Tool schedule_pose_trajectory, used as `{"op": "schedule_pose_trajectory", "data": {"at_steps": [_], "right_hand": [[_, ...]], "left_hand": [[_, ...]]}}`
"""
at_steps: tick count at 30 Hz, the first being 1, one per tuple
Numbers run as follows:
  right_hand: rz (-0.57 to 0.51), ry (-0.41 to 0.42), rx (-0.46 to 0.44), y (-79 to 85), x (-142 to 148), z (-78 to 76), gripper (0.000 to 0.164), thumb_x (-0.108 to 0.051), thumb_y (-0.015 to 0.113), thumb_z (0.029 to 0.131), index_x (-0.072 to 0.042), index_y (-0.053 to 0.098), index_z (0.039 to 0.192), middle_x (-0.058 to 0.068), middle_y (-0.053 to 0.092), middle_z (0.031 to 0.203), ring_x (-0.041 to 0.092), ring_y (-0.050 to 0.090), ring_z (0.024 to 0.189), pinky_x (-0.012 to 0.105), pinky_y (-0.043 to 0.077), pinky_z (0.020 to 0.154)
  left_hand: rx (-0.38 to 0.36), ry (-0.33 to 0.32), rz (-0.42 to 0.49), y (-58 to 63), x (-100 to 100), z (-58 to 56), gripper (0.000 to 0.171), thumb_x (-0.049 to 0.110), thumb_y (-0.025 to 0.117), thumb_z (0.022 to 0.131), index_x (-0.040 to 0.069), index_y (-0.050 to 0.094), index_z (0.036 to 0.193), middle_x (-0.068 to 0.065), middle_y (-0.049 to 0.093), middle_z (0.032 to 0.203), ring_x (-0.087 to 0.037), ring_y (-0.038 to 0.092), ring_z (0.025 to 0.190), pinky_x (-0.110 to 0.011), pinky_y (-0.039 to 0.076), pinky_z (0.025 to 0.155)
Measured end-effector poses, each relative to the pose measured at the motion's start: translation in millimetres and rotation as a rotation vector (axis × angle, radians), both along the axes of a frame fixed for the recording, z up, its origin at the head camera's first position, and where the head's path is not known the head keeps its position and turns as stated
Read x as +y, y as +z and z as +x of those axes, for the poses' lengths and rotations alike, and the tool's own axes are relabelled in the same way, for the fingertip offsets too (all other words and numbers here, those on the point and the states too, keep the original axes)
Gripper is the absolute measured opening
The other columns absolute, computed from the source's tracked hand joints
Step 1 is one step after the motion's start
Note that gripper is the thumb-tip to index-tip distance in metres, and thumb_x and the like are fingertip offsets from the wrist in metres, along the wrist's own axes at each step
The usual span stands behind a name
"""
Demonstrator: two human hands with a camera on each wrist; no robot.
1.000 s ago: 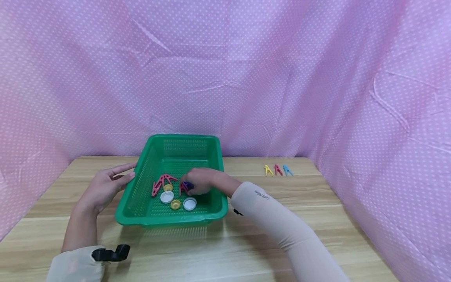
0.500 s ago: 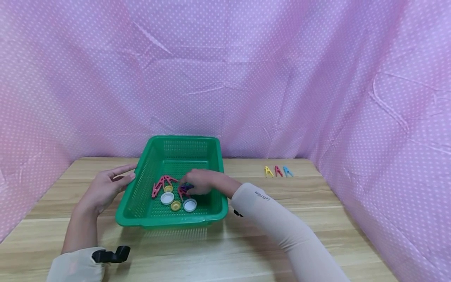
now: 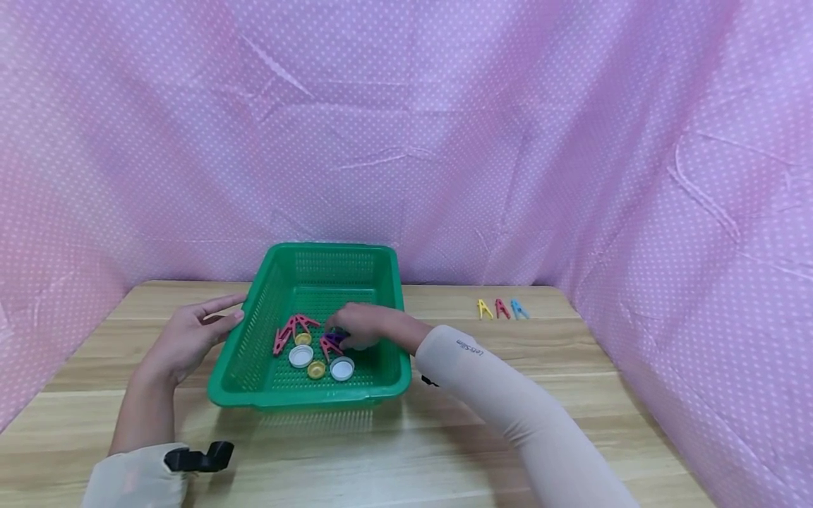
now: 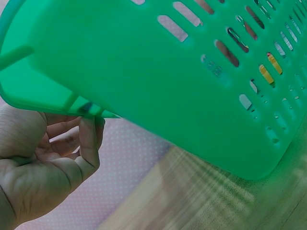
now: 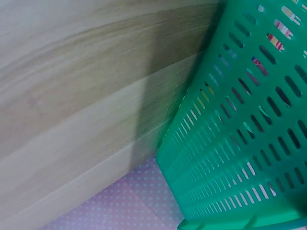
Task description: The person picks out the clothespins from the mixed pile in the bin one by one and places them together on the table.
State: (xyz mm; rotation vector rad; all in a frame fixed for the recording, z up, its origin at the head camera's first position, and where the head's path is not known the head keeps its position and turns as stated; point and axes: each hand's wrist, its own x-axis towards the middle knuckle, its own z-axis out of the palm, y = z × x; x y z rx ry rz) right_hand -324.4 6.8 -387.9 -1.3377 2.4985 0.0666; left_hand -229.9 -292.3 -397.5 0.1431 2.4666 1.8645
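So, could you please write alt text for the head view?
A person's right hand pinches a purple clip inside a green basket, near pink clips and round caps; the left hand touches the rim. Three more clips lie at right on the wooden table.

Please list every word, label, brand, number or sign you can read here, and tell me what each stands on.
"Let's Slim", small and upside down in the head view, on the beige fabric right-arm sleeve; its punctuation is too blurred to confirm.
No other text is legible, including on the rectangular green plastic basket.
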Motion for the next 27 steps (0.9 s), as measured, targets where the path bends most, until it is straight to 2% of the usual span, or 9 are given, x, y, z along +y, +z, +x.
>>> {"op": "schedule_pose_trajectory", "data": {"at_steps": [7,13,19,27], "right_hand": [[0.023,0.027,0.037,-2.8,-3.3,-1.6,0.041,-0.028,0.071,0.099,-0.018,0.065,0.138,-0.004,0.069,0.125,0.007,0.063,0.111,0.024,0.052,0.097],[0.042,0.045,0.075,-3.5,-5.2,-2.6,0.038,-0.022,0.071,0.099,-0.019,0.066,0.137,-0.004,0.069,0.129,0.010,0.063,0.118,0.025,0.050,0.103],[0.035,0.033,0.064,-0.4,-4.4,-0.1,0.038,-0.015,0.069,0.100,-0.019,0.066,0.137,-0.004,0.067,0.132,0.010,0.061,0.120,0.025,0.050,0.104],[0.007,0.032,0.086,2.0,-3.2,0.5,0.036,-0.017,0.070,0.099,-0.015,0.068,0.135,0.000,0.066,0.131,0.013,0.060,0.122,0.026,0.050,0.104]], "left_hand": [[-0.001,0.002,-0.010,0.3,0.0,-0.2,0.068,0.037,0.064,0.103,-0.003,0.043,0.153,0.020,0.065,0.116,0.005,0.064,0.105,-0.018,0.056,0.088],[0.002,-0.001,-0.005,0.1,0.3,-0.6,0.068,0.037,0.063,0.103,-0.004,0.042,0.153,0.020,0.065,0.116,0.005,0.064,0.105,-0.018,0.056,0.089],[-0.005,0.003,-0.015,0.0,0.2,-0.4,0.069,0.038,0.064,0.103,-0.003,0.042,0.153,0.019,0.065,0.116,0.005,0.064,0.104,-0.018,0.057,0.088],[-0.011,0.001,-0.027,-0.9,0.2,-0.5,0.069,0.039,0.063,0.103,-0.001,0.041,0.154,0.018,0.065,0.117,0.006,0.063,0.105,-0.018,0.057,0.089]]}}
